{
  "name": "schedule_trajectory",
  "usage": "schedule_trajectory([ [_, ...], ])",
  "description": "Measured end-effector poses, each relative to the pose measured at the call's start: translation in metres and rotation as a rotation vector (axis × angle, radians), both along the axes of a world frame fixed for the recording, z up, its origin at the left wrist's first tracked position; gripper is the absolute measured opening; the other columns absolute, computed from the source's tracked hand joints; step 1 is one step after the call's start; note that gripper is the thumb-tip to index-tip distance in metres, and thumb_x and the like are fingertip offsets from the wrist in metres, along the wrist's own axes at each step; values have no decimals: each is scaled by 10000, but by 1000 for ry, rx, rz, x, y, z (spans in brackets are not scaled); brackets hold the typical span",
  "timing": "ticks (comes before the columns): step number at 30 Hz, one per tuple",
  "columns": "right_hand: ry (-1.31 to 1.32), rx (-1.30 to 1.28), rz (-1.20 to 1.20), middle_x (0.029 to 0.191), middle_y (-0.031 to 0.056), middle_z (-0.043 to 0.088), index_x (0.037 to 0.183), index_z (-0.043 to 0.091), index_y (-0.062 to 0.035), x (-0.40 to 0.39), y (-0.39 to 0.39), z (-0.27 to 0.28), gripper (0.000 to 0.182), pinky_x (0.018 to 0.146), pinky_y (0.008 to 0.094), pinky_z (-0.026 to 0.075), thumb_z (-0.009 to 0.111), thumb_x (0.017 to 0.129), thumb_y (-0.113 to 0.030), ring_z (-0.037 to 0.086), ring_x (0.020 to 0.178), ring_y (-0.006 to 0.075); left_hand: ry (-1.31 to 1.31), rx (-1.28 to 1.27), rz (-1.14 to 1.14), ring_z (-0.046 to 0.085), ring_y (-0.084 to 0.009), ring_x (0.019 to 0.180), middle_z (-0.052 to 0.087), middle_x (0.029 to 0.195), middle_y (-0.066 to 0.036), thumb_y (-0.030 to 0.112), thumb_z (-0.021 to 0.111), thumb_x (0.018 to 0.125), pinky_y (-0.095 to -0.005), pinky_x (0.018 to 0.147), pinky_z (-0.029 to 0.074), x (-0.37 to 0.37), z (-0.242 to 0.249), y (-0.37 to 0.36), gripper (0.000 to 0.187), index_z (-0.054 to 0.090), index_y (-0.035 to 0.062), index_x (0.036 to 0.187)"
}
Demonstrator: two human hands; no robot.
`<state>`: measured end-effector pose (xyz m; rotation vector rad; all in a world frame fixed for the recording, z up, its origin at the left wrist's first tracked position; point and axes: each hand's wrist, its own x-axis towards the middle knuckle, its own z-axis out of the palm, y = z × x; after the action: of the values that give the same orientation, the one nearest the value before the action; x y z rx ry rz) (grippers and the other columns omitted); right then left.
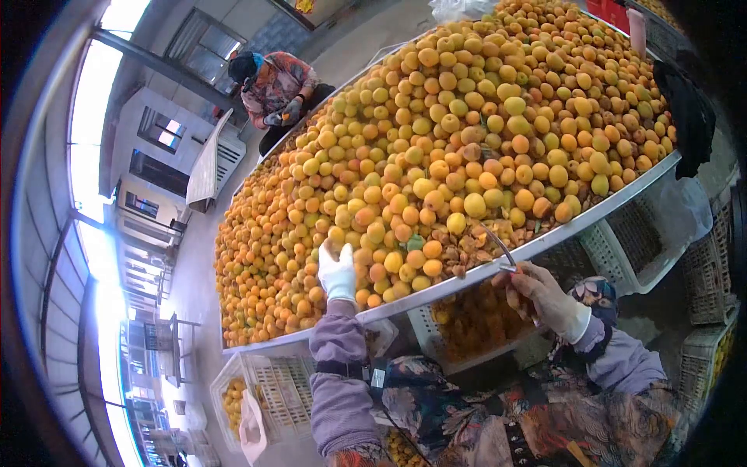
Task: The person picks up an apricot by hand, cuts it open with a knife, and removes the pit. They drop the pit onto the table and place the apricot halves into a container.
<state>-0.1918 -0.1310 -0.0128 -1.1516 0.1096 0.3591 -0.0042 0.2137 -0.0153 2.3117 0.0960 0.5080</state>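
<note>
My left hand point(337, 270), in a white glove with bare fingertips, reaches over the near edge of the table. Its fingers are at an orange-yellow apricot point(336, 234) on the big heap point(405, 156). In a soiled, pale glove, my right hand point(545, 296) is closed around a thin metal tool point(502, 247) just outside the table's metal rim point(537, 247). The tool points up and left over brownish apricot scraps point(471, 249) lying by the rim. A green leaf point(415, 242) rests among the fruit between my hands.
Below the rim stand a crate of apricot pieces point(475, 323) and a white crate point(280, 385) with some apricots. A pink cloth point(251, 428) hangs on the latter. Across the heap sits a co-worker point(276, 86) in gloves. Black fabric point(689, 113) hangs at the right corner.
</note>
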Motion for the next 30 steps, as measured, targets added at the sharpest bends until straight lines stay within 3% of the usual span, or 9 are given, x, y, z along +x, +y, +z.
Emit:
schedule_trajectory([
  [3, 41, 22, 9, 658, -26, 532, 1038, 565, -77, 2, -2, 4, 308, 418, 168, 341, 488, 912, -347, 469, 486, 46, -71, 240, 30, 521, -305, 1085, 533, 1187, -168, 249, 643, 773, -375, 926, 410, 24, 1, -7, 508, 492, 41, 1211],
  [5, 26, 40, 7, 658, -25, 536, 1035, 568, -76, 5, 0, -4, 311, 415, 167, 340, 492, 909, -350, 473, 489, 48, -237, 451, -199, 524, -324, 1055, 536, 1165, -159, 267, 644, 767, -390, 905, 418, 40, 5, -26, 518, 493, 72, 1223],
  [8, 68, 14, 18, 659, -20, 550, 1030, 576, -73, 8, -2, -9, 330, 411, 165, 339, 514, 895, -368, 481, 493, 55, 91, 398, -169, 539, -336, 1028, 534, 1145, -159, 357, 620, 762, -410, 855, 443, 75, -15, -33, 524, 499, 125, 1216],
  [11, 41, 54, 40, 668, -10, 564, 1038, 572, -78, 9, -3, -7, 324, 440, 177, 361, 531, 886, -361, 489, 503, 57, 171, 608, -13, 542, -349, 1014, 505, 1169, -179, 394, 619, 744, -421, 842, 449, 77, -21, -47, 523, 516, 146, 1194],
  [15, 33, -51, 40, 668, -9, 560, 1050, 563, -85, 11, 0, -17, 282, 445, 186, 356, 519, 897, -318, 477, 507, 58, 191, 562, 27, 536, -362, 1019, 482, 1179, -202, 413, 631, 722, -429, 857, 444, 75, -18, -53, 542, 519, 173, 1195],
  [19, -36, -23, 13, 724, -9, 536, 1061, 567, -30, 4, 3, -15, 247, 603, 213, 398, 511, 920, -225, 492, 675, 68, -79, -359, -206, 542, -243, 1039, 510, 1189, -188, 52, 562, 840, -334, 890, 455, 43, -4, -58, 344, 494, -49, 1162],
  [22, -82, -88, 1, 726, -9, 536, 1027, 562, -22, 8, 8, -22, 218, 623, 221, 402, 501, 923, -202, 496, 681, 76, -283, 14, -459, 549, -226, 1017, 552, 1116, -152, 100, 524, 885, -345, 895, 452, -18, 13, -65, 367, 449, -36, 1217],
  [25, -84, -111, 0, 705, -3, 539, 991, 553, -14, 8, 12, -20, 208, 626, 223, 406, 492, 926, -203, 499, 666, 80, 149, -1087, -583, 557, -241, 981, 532, 1092, -150, 209, 467, 934, -361, 903, 454, -85, 14, -94, 416, 364, 12, 1287],
  [30, -188, -80, 130, 722, -24, 526, 956, 543, -36, -14, 29, -20, 203, 586, 212, 398, 497, 935, -232, 497, 657, 63, 289, -1360, -587, 542, -246, 1015, 505, 1149, -147, 123, 543, 889, -365, 928, 437, -166, 0, -125, 432, 392, -15, 1270],
])
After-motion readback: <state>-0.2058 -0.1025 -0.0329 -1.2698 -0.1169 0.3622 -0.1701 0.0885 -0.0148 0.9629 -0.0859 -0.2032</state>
